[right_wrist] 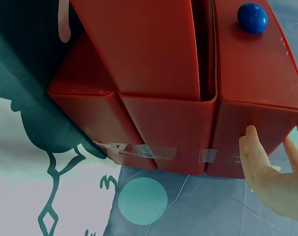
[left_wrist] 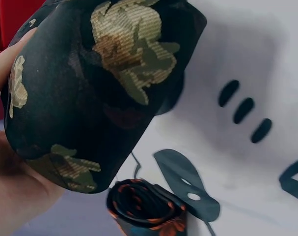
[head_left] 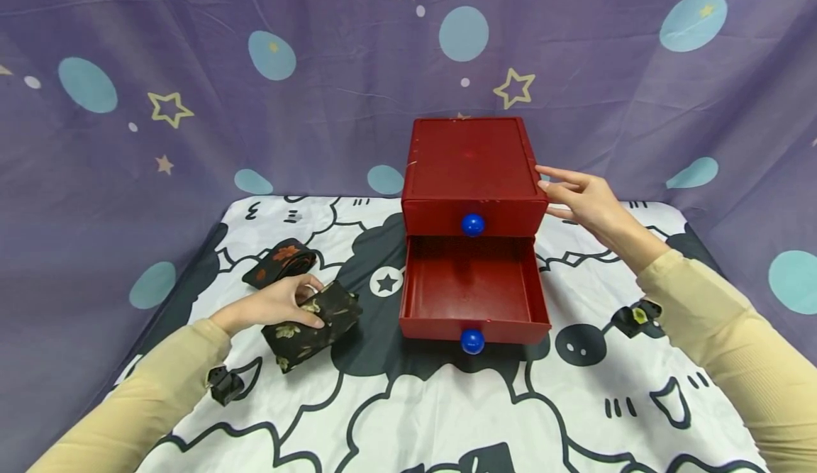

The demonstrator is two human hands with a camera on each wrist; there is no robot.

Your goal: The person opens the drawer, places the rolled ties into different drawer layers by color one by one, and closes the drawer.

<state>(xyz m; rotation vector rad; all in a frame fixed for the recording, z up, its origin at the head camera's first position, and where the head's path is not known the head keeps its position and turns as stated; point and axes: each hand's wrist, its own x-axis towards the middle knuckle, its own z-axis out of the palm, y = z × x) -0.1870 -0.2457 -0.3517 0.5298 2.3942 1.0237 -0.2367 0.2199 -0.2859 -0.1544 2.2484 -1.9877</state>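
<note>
My left hand (head_left: 279,306) grips a rolled black necktie (head_left: 322,320) patterned with gold and green flowers, thumb on the near side. In the left wrist view that necktie (left_wrist: 75,98) fills much of the frame, tilted over the cloth. Just behind this hand lies a second rolled necktie (head_left: 279,264), black with orange flowers. My right hand (head_left: 590,200) has its fingers extended, fingertips against the right side of the red drawer cabinet (head_left: 472,157). Its middle drawer (head_left: 475,292) is pulled out, showing a bare red floor; the top drawer is closed.
Blue round knobs (head_left: 473,225) stick out from the drawer fronts. Clear tape (right_wrist: 158,151) runs across the side joints of the stacked cabinet parts. Below lies a black-and-white patterned cloth (head_left: 440,416); behind hangs a purple curtain (head_left: 357,54) with stars and ovals.
</note>
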